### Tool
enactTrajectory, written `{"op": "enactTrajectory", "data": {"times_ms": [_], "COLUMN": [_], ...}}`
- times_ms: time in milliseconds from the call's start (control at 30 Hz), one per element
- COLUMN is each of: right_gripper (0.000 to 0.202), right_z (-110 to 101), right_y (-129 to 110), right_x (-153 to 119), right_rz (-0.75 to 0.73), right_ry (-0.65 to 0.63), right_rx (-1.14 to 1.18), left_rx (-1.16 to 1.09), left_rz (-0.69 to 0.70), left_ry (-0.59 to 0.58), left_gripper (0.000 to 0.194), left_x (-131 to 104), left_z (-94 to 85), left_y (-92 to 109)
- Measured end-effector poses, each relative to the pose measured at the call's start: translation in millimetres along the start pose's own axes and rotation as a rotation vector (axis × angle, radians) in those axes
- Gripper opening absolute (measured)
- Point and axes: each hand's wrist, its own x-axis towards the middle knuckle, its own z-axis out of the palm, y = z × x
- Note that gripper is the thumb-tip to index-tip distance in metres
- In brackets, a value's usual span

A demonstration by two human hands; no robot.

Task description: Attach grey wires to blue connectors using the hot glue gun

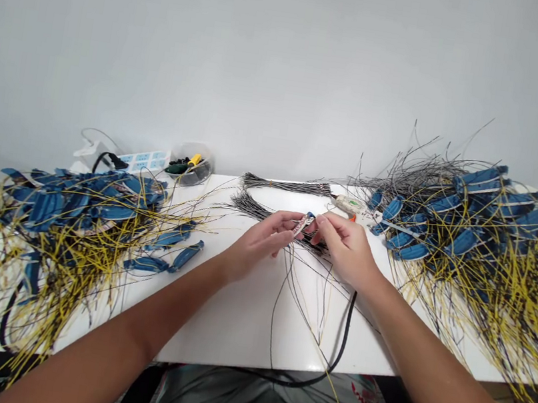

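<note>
Wired piece (302, 224) between both hands, above the middle of the counter (229, 330): how is the grip?

Left hand (269, 232) has thumb and fingers closed on it. Right hand (343, 243) has thumb and forefinger pinched together at its end; whether they catch the piece or a wire, I cannot tell.

Any advice?

I'd brace with the left, pinch lightly with the right, and leave the hanging wires (319, 343) slack.

Counts?

One piece in hand, three loose blue pieces (186, 256), one clear tub (207, 169), two heaps (47, 212) too tangled to count.
</note>
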Motion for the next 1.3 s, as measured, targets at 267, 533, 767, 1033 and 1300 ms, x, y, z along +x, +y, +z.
{"op": "enactTrajectory", "data": {"times_ms": [267, 533, 767, 1033, 1300], "right_gripper": [0.036, 0.039, 0.039, 0.061, 0.048], "right_z": [5, 7, 14, -69, -58], "right_y": [-1, 0, -3, -12, 16], "right_x": [-3, -3, -3, -2, 9], "right_rz": [-0.189, -0.235, -0.362, 0.341, 0.559], "right_ry": [-0.132, -0.199, -0.216, 0.255, 0.220], "right_rx": [-0.154, -0.250, -0.377, -0.785, -0.986], "left_rx": [-0.006, -0.194, -0.198, -0.242, -0.212], "left_rz": [-0.132, -0.146, -0.149, -0.139, -0.128], "left_ry": [0.073, 0.133, 0.146, 0.275, 0.227], "left_gripper": [0.049, 0.037, 0.040, 0.033, 0.032], "left_x": [-1, 2, 3, 10, 9], "left_z": [10.4, 14.5, 16.7, 0.9, 1.9], "left_y": [1, 5, 6, -4, -9]}}
